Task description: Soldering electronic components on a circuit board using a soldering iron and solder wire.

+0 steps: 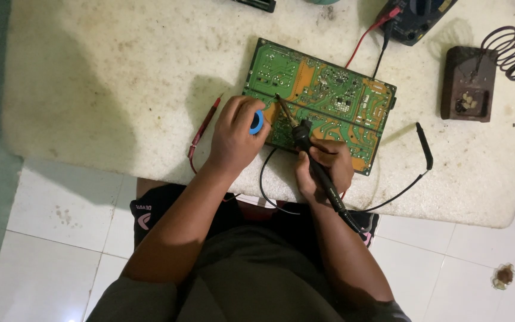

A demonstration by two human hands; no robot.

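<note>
While the green circuit board (320, 104) lies flat near the middle of the stained white surface (120, 89), a soldering iron (308, 155) is gripped in the closed right hand (324, 173), its tip set on the board's left part. A blue solder spool (257, 122) is held in the curled left hand (236, 136) at the board's left edge. A red probe (205, 126) lies just left of that hand, a black probe (424, 145) to the right. A multimeter (415, 18) sits at the far edge, and an iron stand (472, 83) with a coil at far right.
</note>
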